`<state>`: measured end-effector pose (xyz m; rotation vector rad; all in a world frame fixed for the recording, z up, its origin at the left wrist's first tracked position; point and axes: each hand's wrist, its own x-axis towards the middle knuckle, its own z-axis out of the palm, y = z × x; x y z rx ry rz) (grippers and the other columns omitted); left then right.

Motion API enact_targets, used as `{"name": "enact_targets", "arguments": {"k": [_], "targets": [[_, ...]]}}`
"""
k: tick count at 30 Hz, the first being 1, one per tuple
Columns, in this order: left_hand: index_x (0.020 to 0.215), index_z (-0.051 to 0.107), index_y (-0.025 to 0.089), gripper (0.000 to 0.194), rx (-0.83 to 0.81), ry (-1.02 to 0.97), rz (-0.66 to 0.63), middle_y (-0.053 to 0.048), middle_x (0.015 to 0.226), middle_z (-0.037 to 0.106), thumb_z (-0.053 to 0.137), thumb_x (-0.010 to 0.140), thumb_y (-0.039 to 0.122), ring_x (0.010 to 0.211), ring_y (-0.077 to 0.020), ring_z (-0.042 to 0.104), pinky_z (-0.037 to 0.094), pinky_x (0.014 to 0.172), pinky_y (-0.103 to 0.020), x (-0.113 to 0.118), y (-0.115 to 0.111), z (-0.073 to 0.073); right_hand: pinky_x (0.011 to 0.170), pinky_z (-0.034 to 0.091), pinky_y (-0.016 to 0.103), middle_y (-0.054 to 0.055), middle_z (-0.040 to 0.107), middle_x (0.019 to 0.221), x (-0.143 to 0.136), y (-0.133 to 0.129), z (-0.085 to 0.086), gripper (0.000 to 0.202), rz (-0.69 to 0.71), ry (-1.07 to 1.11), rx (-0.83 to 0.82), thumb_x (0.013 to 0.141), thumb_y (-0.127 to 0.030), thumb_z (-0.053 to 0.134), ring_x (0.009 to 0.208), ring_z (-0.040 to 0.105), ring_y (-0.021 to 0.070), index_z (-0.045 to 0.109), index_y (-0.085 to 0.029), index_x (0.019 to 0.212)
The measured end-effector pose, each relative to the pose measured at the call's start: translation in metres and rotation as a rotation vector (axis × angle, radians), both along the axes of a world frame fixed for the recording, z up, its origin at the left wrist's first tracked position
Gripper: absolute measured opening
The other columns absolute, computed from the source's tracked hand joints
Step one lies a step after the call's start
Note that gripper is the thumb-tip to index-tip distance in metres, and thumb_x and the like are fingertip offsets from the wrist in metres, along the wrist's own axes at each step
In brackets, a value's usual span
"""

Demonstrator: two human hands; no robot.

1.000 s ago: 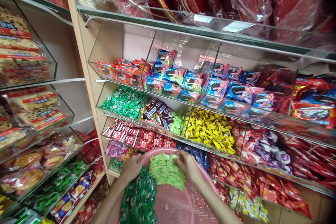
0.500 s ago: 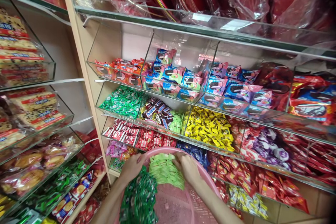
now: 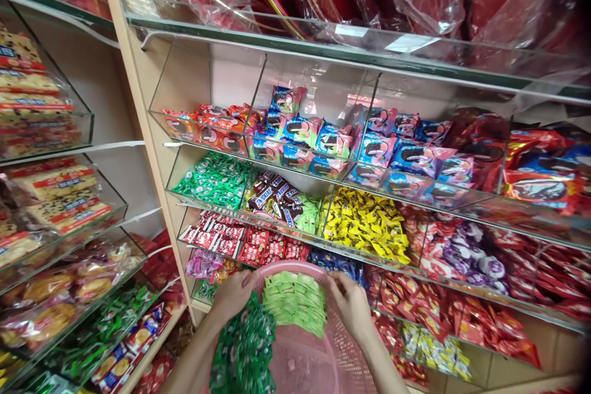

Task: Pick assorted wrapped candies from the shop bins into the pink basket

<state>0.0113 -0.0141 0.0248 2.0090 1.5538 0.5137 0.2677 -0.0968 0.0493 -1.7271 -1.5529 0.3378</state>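
A pink perforated basket (image 3: 302, 360) is tilted in front of the shelves at the bottom centre. My left hand (image 3: 234, 293) is closed on its upper left rim. On the upper right rim, the fingers of my right hand (image 3: 349, 303) are closed too. Light green packets (image 3: 295, 301) lie in a neat fan inside the basket near its far rim. Dark green wrapped candies (image 3: 244, 348) are heaped at its left side. Just beyond the rim are red packets (image 3: 272, 246) and blue wrapped candies (image 3: 339, 266) on a lower shelf.
Clear bins hold green candies (image 3: 215, 180), Snickers bars (image 3: 272, 197), yellow candies (image 3: 364, 225) and purple ones (image 3: 475, 258). Cookie packs (image 3: 300, 129) fill the row above. A wooden post (image 3: 138, 117) divides off the left shelves. Glass shelf edges jut out.
My right hand has slid right along the basket rim, uncovering more of the light green packets. My left hand keeps its hold. The view has shifted slightly.
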Motion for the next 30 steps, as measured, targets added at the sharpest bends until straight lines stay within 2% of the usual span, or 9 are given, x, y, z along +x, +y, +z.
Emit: {"name": "enact_targets", "arguments": {"k": [3, 8, 14, 17, 20, 23, 25, 28, 30], "targets": [[0.057, 0.044, 0.018, 0.048, 0.02, 0.013, -0.05, 0.003, 0.052, 0.043, 0.024, 0.081, 0.054, 0.055, -0.011, 0.047, 0.024, 0.053, -0.019, 0.008, 0.003, 0.002, 0.07, 0.043, 0.027, 0.008, 0.065, 0.087, 0.009, -0.009, -0.002, 0.034, -0.024, 0.042, 0.003, 0.082, -0.042, 0.036, 0.077, 0.059, 0.0195, 0.059, -0.018, 0.088], [0.057, 0.044, 0.018, 0.048, 0.027, 0.036, -0.101, 0.004, 0.05, 0.039, 0.026, 0.08, 0.055, 0.051, -0.0099, 0.043, 0.022, 0.051, -0.019, 0.019, 0.009, 0.002, 0.07, 0.044, 0.027, 0.007, 0.065, 0.085, 0.008, -0.019, 0.005, 0.034, 0.009, 0.06, 0.019, 0.082, -0.042, 0.037, 0.076, 0.059, 0.0187, 0.06, -0.019, 0.089], [0.056, 0.044, 0.018, 0.05, 0.022, 0.065, -0.094, 0.003, 0.051, 0.041, 0.024, 0.079, 0.057, 0.053, -0.011, 0.045, 0.023, 0.052, -0.019, 0.028, 0.014, 0.0, 0.07, 0.044, 0.026, 0.007, 0.064, 0.086, 0.007, -0.023, 0.008, 0.028, 0.047, 0.117, 0.052, 0.083, -0.037, 0.039, 0.077, 0.059, 0.0182, 0.061, -0.02, 0.088], [0.056, 0.045, 0.018, 0.05, 0.026, 0.065, -0.1, 0.002, 0.053, 0.045, 0.024, 0.08, 0.058, 0.053, -0.0114, 0.046, 0.024, 0.051, -0.019, 0.03, 0.016, 0.0, 0.073, 0.043, 0.027, 0.006, 0.063, 0.088, 0.002, -0.022, 0.017, 0.026, 0.083, 0.07, 0.061, 0.084, -0.035, 0.037, 0.081, 0.057, 0.018, 0.059, -0.022, 0.089], [0.057, 0.046, 0.018, 0.051, 0.027, 0.043, -0.104, 0.001, 0.054, 0.048, 0.023, 0.08, 0.057, 0.056, -0.0122, 0.049, 0.024, 0.052, -0.019, 0.029, 0.018, 0.001, 0.073, 0.042, 0.027, 0.006, 0.061, 0.089, -0.008, -0.014, 0.046, 0.026, 0.151, -0.077, 0.113, 0.085, -0.032, 0.035, 0.081, 0.056, 0.017, 0.057, -0.022, 0.094], [0.058, 0.048, 0.018, 0.051, 0.017, 0.042, -0.099, 0.001, 0.054, 0.049, 0.023, 0.08, 0.057, 0.056, -0.0129, 0.05, 0.025, 0.052, -0.019, 0.029, 0.018, 0.001, 0.073, 0.04, 0.028, 0.006, 0.059, 0.086, -0.022, 0.005, 0.089, 0.026, 0.226, -0.35, 0.205, 0.086, -0.029, 0.034, 0.08, 0.054, 0.0161, 0.055, -0.022, 0.1], [0.058, 0.048, 0.018, 0.051, 0.014, 0.044, -0.098, 0.0, 0.054, 0.05, 0.023, 0.08, 0.057, 0.056, -0.0131, 0.05, 0.025, 0.051, -0.019, 0.029, 0.017, 0.002, 0.075, 0.039, 0.03, 0.006, 0.058, 0.082, -0.03, 0.026, 0.117, 0.026, 0.257, -0.584, 0.223, 0.087, -0.025, 0.033, 0.082, 0.053, 0.0168, 0.055, -0.02, 0.097], [0.059, 0.049, 0.018, 0.05, 0.011, 0.032, -0.099, 0.0, 0.056, 0.052, 0.023, 0.08, 0.056, 0.057, -0.0136, 0.051, 0.026, 0.052, -0.019, 0.029, 0.017, 0.003, 0.077, 0.039, 0.032, 0.008, 0.059, 0.084, -0.042, 0.066, 0.146, 0.021, 0.244, -0.85, 0.136, 0.084, -0.015, 0.037, 0.088, 0.053, 0.0186, 0.057, -0.016, 0.088], [0.06, 0.049, 0.019, 0.049, 0.004, 0.026, -0.094, 0.0, 0.057, 0.053, 0.024, 0.081, 0.056, 0.059, -0.0141, 0.052, 0.027, 0.053, -0.02, 0.029, 0.017, 0.003, 0.078, 0.04, 0.032, 0.012, 0.059, 0.093, -0.048, 0.095, 0.154, 0.024, 0.167, -0.908, -0.027, 0.08, -0.006, 0.038, 0.093, 0.053, 0.0202, 0.058, -0.013, 0.093]]}}
